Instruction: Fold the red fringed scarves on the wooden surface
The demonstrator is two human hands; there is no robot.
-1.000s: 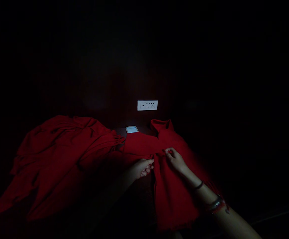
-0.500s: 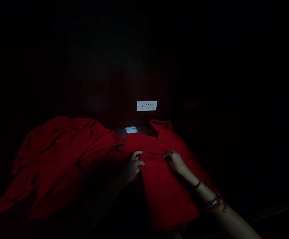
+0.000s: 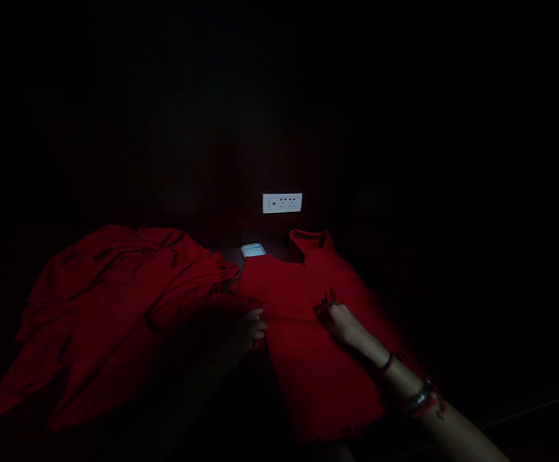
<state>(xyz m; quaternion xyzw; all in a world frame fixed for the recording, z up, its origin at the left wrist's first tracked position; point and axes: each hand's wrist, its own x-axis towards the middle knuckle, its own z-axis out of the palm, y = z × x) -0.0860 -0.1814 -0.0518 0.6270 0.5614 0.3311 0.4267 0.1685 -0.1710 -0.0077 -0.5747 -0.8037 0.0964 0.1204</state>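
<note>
A red fringed cloth lies in folded layers in front of me, its ragged fringe at the near end. My right hand is closed, pinching a fold of it right of the middle, and a small peak of fabric stands up just beyond the fingers. At the left edge of the same cloth, my left hand has its fingers curled round the border; it is dim, and the thumb is hard to make out. Bracelets circle my right wrist and forearm.
A rumpled heap of red fabric spreads on the left. Beyond the folded cloth lies a phone with a lit screen. A white socket panel is on the dark wall behind. Deep shadow hides the surroundings.
My left hand has shifted left and slightly nearer along the cloth edge. My right hand has come slightly nearer, and the fold line between the hands now lies flatter.
</note>
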